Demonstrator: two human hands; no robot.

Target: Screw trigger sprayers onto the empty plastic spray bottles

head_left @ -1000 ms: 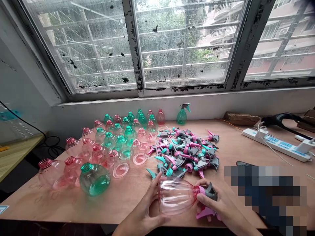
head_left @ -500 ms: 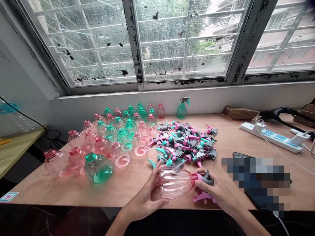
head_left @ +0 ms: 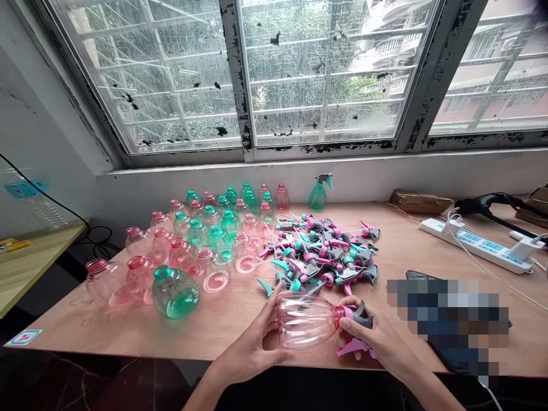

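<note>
Right hand (head_left: 362, 328) was clamped on a spray head (head_left: 363, 314) at the neck of a pink bottle (head_left: 306, 321), left hand (head_left: 250, 348) fingers curled around its base, bottle sideways over the worktop's (head_left: 107, 337) front edge. Piled spray heads (head_left: 312, 268) lay behind; other bottles (head_left: 216, 242) stood toward the left edge, one assembled green sprayer (head_left: 317, 197) at the rear edge.

Lg. window (head_left: 295, 51), grimy glass, white bars (head_left: 327, 71) outside; grey frame (head_left: 235, 74), paint peeling. Daylight thru. Pale wall (head_left: 363, 180) below, brown table (head_left: 398, 245) agst. it; 2nd, yellowish tabletop (head_left: 34, 268) at L. Floor (head_left: 107, 385) dark, poss. marbled, hard to tell.
</note>
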